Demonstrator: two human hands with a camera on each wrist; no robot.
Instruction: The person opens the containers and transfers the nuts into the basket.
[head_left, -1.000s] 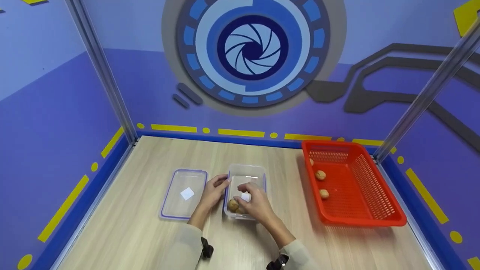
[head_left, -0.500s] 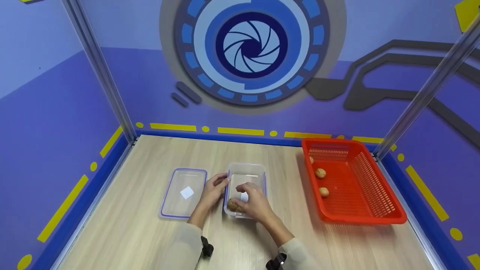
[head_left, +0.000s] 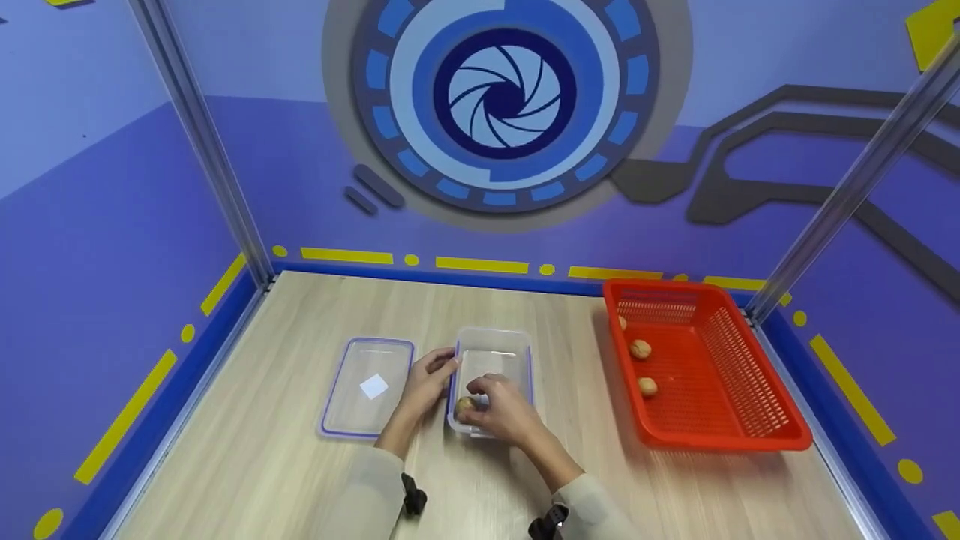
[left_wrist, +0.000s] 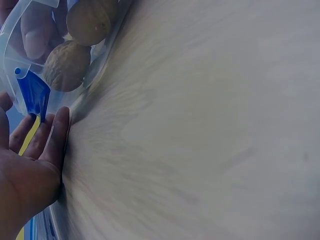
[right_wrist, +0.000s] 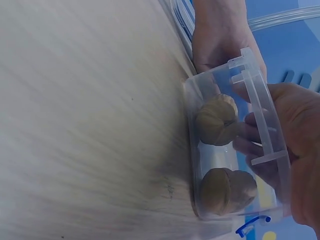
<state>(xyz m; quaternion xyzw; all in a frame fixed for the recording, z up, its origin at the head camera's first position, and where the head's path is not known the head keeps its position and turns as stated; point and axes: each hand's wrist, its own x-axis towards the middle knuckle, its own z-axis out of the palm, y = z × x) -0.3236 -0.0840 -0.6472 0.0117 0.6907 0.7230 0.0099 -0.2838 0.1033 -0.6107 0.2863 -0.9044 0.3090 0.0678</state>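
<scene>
A clear lidless plastic box [head_left: 491,341] with a blue-edged rim stands on the table. Walnuts lie at its near end; one walnut [right_wrist: 217,120] is beside another pair [right_wrist: 227,190]. My right hand [head_left: 506,409] reaches down into the box, thumb and fingers curled about a walnut [head_left: 465,405] in the near left corner. The box wall and hand partly cover this grip. Against the box's left side rests my left hand [head_left: 426,385]. In the left wrist view its fingers [left_wrist: 59,132] extend, touching near a blue clip [left_wrist: 35,92].
To the left lies the clear lid [head_left: 360,409] with a blue edge and a white square label [head_left: 373,386]. A red perforated basket [head_left: 701,439] stands on the right, with walnuts [head_left: 640,349] along its left side. Patterned walls enclose the table.
Inside the box, my right hand has shifted slightly left and nearer me, its fingers drawing in towards the thumb at the walnut. The left hand has stayed at the box's side.
</scene>
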